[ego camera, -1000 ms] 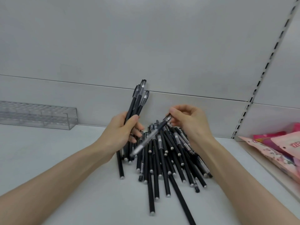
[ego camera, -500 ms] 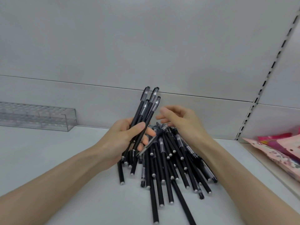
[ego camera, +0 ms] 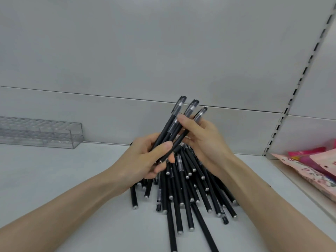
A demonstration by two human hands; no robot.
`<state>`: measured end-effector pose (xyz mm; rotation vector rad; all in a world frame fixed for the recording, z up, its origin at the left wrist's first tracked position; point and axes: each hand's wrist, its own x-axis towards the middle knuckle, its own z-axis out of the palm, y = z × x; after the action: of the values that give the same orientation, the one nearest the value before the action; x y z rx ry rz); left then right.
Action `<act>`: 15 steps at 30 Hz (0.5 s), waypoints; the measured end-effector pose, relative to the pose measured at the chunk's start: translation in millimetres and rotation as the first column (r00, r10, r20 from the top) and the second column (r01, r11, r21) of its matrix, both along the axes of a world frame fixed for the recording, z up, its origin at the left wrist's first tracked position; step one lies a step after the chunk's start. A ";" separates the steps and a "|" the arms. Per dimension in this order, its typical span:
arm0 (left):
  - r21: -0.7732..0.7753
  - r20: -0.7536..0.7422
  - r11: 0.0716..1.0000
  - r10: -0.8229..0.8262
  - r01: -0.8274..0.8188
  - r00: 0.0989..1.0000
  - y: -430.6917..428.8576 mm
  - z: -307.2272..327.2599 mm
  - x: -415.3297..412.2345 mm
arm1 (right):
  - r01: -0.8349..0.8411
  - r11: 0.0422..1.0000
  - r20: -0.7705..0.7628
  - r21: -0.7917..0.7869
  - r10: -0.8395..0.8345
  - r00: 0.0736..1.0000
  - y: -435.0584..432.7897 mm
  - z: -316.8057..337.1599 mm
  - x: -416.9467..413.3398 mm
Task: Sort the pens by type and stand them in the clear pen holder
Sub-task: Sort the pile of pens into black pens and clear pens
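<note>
Head view, left hand (ego camera: 143,160) clasping pen bundle (ego camera: 168,124), right hand (ego camera: 205,140) fingers (ego camera: 182,119) pinching it, above loose pens (ego camera: 181,197)

Black pens (ego camera: 181,193) with silver end plugs and clear caps; transparent pen holder (ego camera: 41,132) patterned with a grid of holes; pale grey shelf (ego camera: 54,179) and back panel (ego camera: 163,51); pink packets (ego camera: 312,166) with floral print.

The pens (ego camera: 179,190) had matt black barrels with small silvery end caps. The pen holder (ego camera: 41,132) was clear, glossy plastic. The shelf (ego camera: 54,179) looked smooth and matt.
</note>
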<state>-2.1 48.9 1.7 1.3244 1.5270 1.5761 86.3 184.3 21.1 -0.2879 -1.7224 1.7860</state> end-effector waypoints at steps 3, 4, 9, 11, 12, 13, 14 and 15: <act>-0.037 -0.052 0.998 -0.056 0.054 0.997 -1.9 1.6 2.6 | -0.132 0.986 -0.018 -0.098 0.131 0.991 -3.7 2.3 -0.5; -0.038 -0.072 0.998 -0.050 0.047 0.996 -2.2 1.5 2.0 | -0.164 0.980 -0.026 -0.116 0.162 0.986 -4.1 2.6 -0.4; -0.017 -0.095 0.999 0.030 -0.032 0.995 -2.3 0.0 -3.4 | -0.249 0.963 -0.055 -0.107 0.244 0.968 -5.8 1.1 -0.6; -0.028 -0.106 0.999 0.029 -0.032 0.994 -2.5 -0.4 -4.8 | -0.262 0.959 -0.055 -0.111 0.257 0.965 -6.1 0.4 -1.1; -0.036 -0.111 0.999 0.030 -0.034 0.993 -2.5 -0.9 -5.7 | -0.259 0.959 -0.056 -0.114 0.254 0.965 -6.5 -0.2 -1.7; -0.048 -0.109 0.998 0.029 -0.034 0.994 -2.6 -0.2 -5.8 | -0.252 0.961 -0.056 -0.113 0.247 0.967 -6.9 -0.9 -2.8; -0.068 -0.103 0.997 0.024 -0.031 0.994 -2.7 0.6 -5.9 | -0.243 0.964 -0.058 -0.110 0.238 0.969 -7.3 -1.9 -4.5; -0.092 -0.093 0.996 0.010 -0.019 0.996 -2.8 1.7 -6.1 | -0.229 0.967 -0.064 -0.113 0.223 0.973 -7.8 -2.8 -6.2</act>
<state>-8.2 46.1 3.3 1.3531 1.6487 1.4523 80.1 176.6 18.3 -0.0966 -1.6705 2.0471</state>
